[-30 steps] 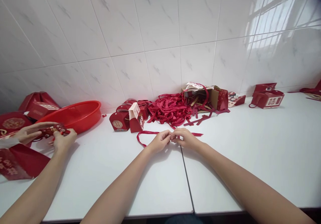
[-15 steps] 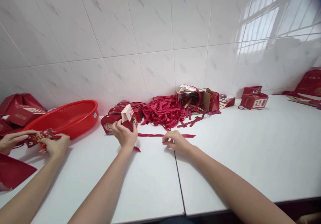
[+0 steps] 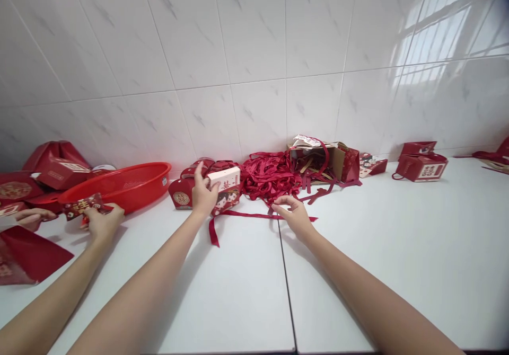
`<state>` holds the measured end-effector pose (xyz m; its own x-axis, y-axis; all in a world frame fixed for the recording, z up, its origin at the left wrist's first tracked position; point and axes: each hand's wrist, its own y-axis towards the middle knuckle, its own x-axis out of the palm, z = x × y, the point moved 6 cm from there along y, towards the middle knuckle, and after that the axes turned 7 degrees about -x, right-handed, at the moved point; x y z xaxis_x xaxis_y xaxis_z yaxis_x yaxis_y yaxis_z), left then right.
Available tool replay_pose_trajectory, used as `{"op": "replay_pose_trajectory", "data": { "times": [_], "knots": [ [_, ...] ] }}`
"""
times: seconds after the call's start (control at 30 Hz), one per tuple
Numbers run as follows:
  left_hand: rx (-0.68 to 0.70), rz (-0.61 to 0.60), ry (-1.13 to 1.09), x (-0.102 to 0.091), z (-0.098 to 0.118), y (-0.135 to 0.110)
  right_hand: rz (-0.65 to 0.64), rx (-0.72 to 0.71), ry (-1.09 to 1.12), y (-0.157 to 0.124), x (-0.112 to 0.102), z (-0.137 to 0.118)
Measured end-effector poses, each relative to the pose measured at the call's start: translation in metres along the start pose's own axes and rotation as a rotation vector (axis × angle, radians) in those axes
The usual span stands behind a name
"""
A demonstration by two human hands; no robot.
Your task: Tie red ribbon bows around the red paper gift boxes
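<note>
My left hand [image 3: 203, 195] grips a small red and white gift box [image 3: 225, 183] and holds it just above the white table [image 3: 238, 291], near other red boxes [image 3: 181, 192]. A long red ribbon [image 3: 238, 216] lies on the table under the box, one end curling toward me. My right hand [image 3: 292, 213] rests at the ribbon's right part, thumb and fingers curled in a loose pinch; whether it holds the ribbon I cannot make out. Just beyond it lies a heap of red ribbons [image 3: 270, 174].
A co-worker's hands [image 3: 101, 221] at the left hold a flat red card beside a red plastic basin [image 3: 127, 185]. Flat red cartons [image 3: 27, 254] lie at far left. An open cardboard box [image 3: 324, 159] and more red boxes [image 3: 421, 167] stand along the tiled wall.
My hands were together pinching the ribbon. My left hand went left to the gift box and has lifted and turned it. My right hand has stayed by the ribbon.
</note>
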<state>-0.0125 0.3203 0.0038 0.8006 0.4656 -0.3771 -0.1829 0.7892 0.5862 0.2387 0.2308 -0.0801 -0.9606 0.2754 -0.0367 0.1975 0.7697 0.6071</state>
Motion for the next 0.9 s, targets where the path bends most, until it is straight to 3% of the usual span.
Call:
{"op": "replay_pose_trajectory", "data": {
  "times": [0.17,0.27,0.4,0.57,0.9],
  "knots": [
    [0.107,-0.304,-0.316,0.029,0.041,-0.071,0.046,-0.146,-0.12,-0.006,-0.004,-0.035],
    [0.078,-0.389,-0.384,0.036,0.05,-0.092,0.012,-0.27,-0.17,-0.013,0.003,-0.053],
    [0.072,-0.435,-0.513,0.034,0.054,-0.101,-0.017,-0.317,-0.147,-0.018,0.009,-0.061],
    [0.04,-0.597,-0.66,0.036,0.058,-0.114,0.012,-0.362,-0.192,-0.018,0.009,-0.065],
    [0.001,-0.535,-0.566,0.034,0.052,-0.119,-0.049,-0.449,-0.176,-0.015,0.004,-0.073]
  ]
}}
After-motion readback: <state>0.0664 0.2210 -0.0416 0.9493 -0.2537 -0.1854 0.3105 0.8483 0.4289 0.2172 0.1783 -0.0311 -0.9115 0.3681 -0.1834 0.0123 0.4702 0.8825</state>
